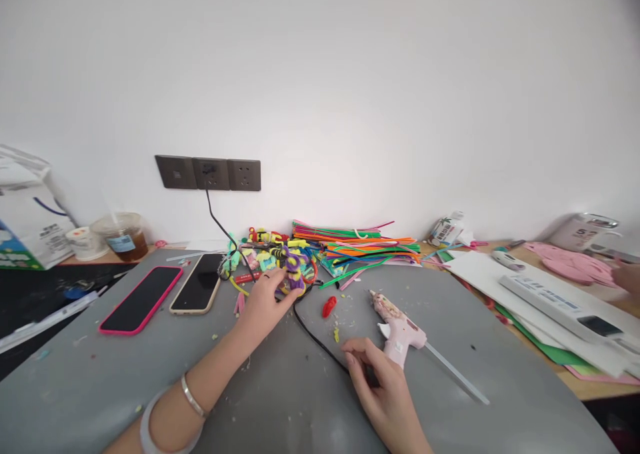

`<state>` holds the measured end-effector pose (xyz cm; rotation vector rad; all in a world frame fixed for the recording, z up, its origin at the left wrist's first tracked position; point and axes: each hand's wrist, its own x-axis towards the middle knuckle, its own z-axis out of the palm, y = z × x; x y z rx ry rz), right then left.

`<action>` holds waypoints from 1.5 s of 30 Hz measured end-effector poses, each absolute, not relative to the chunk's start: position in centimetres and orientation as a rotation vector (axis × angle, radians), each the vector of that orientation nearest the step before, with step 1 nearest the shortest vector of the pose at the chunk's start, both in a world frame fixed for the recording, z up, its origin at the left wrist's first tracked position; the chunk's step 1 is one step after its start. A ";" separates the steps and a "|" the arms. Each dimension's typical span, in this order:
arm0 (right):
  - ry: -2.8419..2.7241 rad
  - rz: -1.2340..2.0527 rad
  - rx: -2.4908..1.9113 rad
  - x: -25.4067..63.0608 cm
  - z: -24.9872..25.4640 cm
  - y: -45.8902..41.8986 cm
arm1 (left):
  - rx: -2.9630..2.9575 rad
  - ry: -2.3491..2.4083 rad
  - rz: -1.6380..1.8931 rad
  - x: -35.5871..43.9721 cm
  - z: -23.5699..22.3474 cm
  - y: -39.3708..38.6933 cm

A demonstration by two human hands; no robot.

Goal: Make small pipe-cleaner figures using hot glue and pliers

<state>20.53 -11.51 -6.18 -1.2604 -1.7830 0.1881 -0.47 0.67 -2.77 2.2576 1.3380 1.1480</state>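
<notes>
My left hand (263, 301) reaches to the heap at the back, thumb and fingers closed around a small purple and yellow pipe-cleaner figure (296, 274). Bracelets circle that wrist. Lower and to the right, my right hand (377, 381) hovers over or rests on the grey mat, its fingers curled together; whatever they pinch, if anything, is hidden. A black cord (320, 343) runs up to its fingertips. Just beyond it lies a pale pink hot glue gun (395, 321) with a clear glue stick (457, 375) sticking out behind. A red fuzzy piece (329, 307) lies between the hands.
Bundled pipe cleaners (370, 246) and a heap of colourful fuzzy pieces (265, 257) line the wall. Two phones (143, 301) lie left, near a drink cup (123, 237). Right are paper sheets (480, 274), a white box (550, 301), a mug (583, 231) and another person's hand (627, 275).
</notes>
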 end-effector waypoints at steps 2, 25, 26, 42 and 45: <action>-1.781 0.189 -1.256 20.5 -6.3 -11.5 | 2.208 1.417 1.142 -0.6 -2.6 0.8; -1.828 0.208 -1.266 20.6 -6.2 -11.6 | 1.957 1.572 1.415 -3.6 -1.2 2.8; -1.824 0.213 -1.265 20.6 -6.1 -11.6 | 1.925 1.582 1.421 -3.8 -1.0 2.7; -1.919 0.489 -1.255 21.3 -4.7 -8.1 | 2.469 1.339 1.138 -0.8 -2.4 0.5; -1.867 0.469 -1.220 21.2 -4.7 -8.5 | 2.483 1.280 0.954 -0.1 -2.4 -0.3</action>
